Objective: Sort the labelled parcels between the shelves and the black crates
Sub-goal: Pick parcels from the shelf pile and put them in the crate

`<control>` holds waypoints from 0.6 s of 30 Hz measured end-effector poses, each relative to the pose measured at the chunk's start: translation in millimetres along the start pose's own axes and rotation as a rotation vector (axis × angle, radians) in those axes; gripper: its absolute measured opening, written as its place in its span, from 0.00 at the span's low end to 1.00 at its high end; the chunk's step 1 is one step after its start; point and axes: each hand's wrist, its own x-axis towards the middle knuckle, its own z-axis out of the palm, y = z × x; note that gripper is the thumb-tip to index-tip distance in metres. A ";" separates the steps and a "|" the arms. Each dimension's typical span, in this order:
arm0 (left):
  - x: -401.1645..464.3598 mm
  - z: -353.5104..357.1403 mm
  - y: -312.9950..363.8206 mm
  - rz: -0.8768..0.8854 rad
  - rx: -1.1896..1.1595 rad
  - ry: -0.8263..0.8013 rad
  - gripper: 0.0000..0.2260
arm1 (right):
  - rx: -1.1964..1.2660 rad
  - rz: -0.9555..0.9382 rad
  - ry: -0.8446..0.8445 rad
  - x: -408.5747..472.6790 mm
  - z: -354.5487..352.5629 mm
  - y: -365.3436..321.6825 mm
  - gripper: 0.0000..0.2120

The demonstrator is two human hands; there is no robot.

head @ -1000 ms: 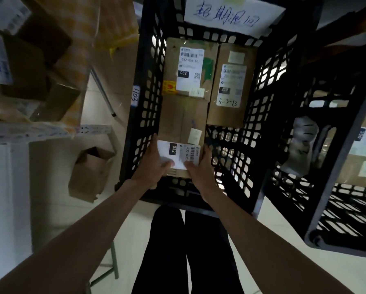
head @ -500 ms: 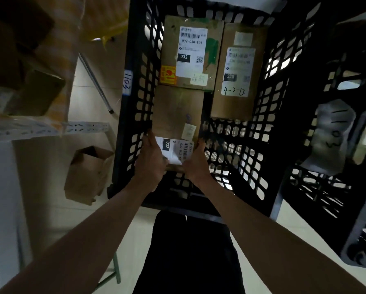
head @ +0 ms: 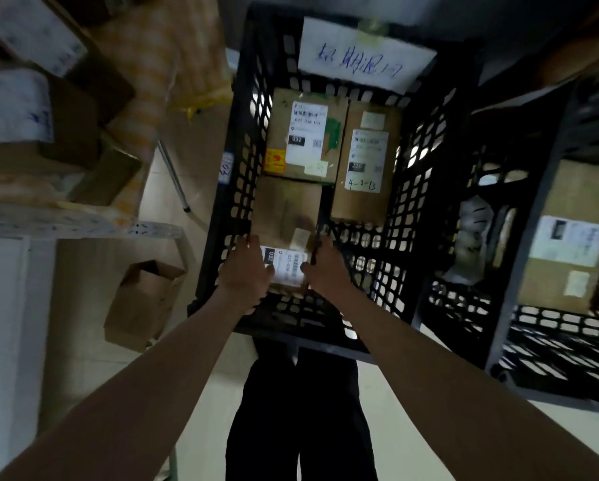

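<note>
A long brown parcel (head: 286, 213) with a white "032" label at its near end lies in the black crate (head: 237, 161) in front of me. My left hand (head: 247, 272) grips the parcel's near left corner and my right hand (head: 326, 269) grips its near right corner. Behind it in the crate lies another "032" parcel (head: 305, 133). To the right of that one lies a parcel (head: 367, 161) marked "4-3-13". A handwritten paper sign (head: 364, 62) hangs on the crate's far wall.
A second black crate (head: 534, 237) stands to the right with a labelled parcel (head: 569, 237) inside. Shelves (head: 82, 227) on the left carry boxes and bags. An open cardboard box (head: 145, 303) sits on the floor under the shelf. My legs are below the crate.
Both hands stay on the parcel's near end inside the crate. The view has tilted back up, and the paper sign on the crate is in sight again.
</note>
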 end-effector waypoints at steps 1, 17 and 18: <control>-11.0 -13.8 4.6 0.027 0.014 0.002 0.25 | -0.012 -0.023 0.008 -11.0 -11.6 -9.2 0.28; -238.0 -377.9 29.3 0.355 0.319 0.739 0.27 | -0.544 -0.701 0.553 -298.7 -199.3 -289.0 0.25; -251.8 -396.2 28.7 0.341 0.324 0.775 0.28 | -0.569 -0.743 0.584 -317.2 -205.3 -307.2 0.26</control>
